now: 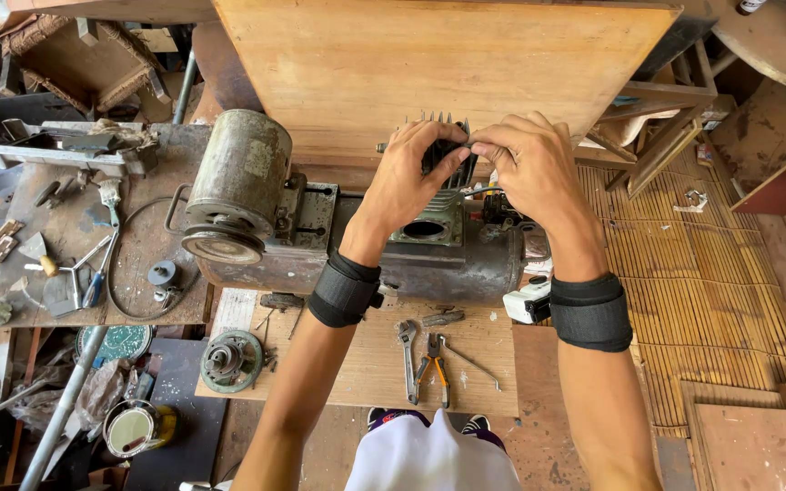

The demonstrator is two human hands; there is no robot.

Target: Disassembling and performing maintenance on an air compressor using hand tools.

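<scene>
while the left hand (408, 177) grips the finned cylinder (445, 195), right hand (529, 164) fingers (482, 138) pinch its top edge above the tabletop (366, 364).

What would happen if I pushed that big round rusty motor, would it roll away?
Probably not. The rusty motor looks like thick metal, so it is likely heavy and hard to shove. Though round, it appears fixed by a bracket to the dark tank beneath it, so it should stay put. Its rough, rusty skin would likely feel gritty, not slippery.
</scene>
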